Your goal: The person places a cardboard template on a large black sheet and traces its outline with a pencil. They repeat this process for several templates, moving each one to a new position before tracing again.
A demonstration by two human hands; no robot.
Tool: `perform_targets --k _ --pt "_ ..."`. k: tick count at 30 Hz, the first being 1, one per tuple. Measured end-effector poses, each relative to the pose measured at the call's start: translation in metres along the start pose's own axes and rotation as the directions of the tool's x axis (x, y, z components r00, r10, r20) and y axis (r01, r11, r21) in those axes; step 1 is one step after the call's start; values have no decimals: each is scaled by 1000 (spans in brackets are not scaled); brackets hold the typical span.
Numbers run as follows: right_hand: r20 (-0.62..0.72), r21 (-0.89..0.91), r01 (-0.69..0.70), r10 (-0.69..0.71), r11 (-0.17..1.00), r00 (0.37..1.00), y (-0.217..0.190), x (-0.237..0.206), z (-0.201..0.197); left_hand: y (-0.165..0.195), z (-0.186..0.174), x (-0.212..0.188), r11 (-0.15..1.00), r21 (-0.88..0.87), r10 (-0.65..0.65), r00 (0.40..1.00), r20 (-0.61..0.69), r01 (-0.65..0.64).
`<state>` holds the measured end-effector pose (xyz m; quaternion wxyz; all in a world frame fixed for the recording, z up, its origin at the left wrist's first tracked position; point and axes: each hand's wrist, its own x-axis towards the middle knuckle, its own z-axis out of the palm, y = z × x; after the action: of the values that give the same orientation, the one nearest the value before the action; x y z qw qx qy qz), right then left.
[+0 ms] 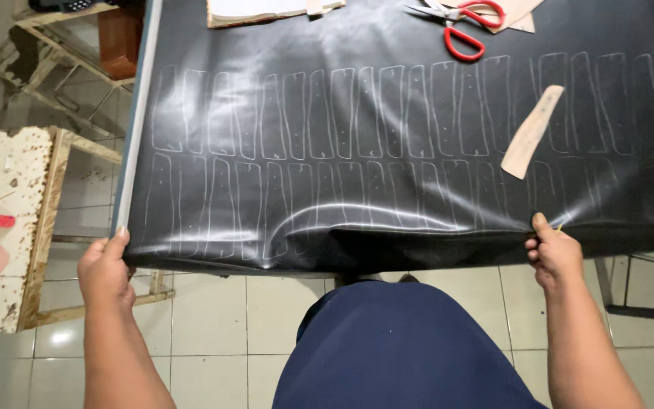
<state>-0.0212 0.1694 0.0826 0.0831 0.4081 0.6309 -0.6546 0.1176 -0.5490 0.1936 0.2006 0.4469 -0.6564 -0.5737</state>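
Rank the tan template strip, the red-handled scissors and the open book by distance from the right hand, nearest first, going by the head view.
From the right hand, which pinches the black sheet's near edge:
1. Tan template strip, lying on the sheet just above the hand.
2. Red-handled scissors, at the far edge, slightly left of the strip.
3. Open book, at the far edge, well to the left.

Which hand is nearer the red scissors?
Right. The right hand grips the near edge of the black sheet, below the scissors at the far right. The left hand holds the sheet's near left corner, much farther off.
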Motion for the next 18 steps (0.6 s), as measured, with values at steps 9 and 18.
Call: perform_targets --k 9,18 --pt "53 -42 68 -65 997 996 -8 2 -20 -33 13 -23 963 223 -129 984 -122 154" --pt "9 -122 -22 23 992 1000 -7 27 -28 -84 30 -17 938 299 -132 978 -164 177"
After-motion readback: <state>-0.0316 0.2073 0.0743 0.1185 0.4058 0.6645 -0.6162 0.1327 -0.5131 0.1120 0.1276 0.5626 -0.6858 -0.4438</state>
